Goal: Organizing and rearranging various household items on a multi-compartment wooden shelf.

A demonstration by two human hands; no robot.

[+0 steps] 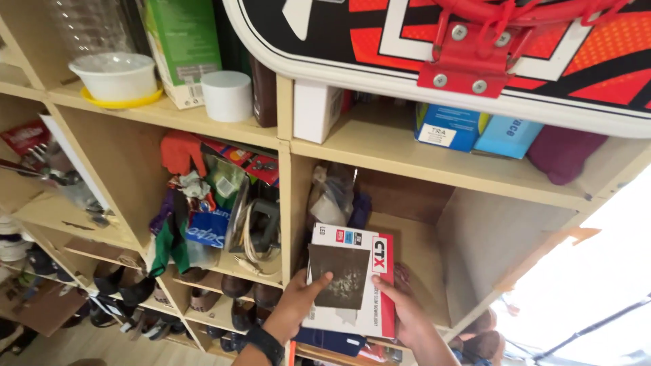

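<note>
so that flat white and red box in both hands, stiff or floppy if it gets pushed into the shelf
The flat box looks like thin cardboard, so probably fairly stiff with some flex. It seems light, since the left hand and right hand hold it near its lower edge. Its glossy face may be a little slippery.

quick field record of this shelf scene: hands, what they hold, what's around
left hand: left hand grips the flat box's lower left edge
right hand: right hand grips its lower right edge
held item: white and red flat box, tilted, at the cubby front
cubby: wooden shelf compartment, plastic bag at back
above: white bowl, green carton, blue boxes
</note>
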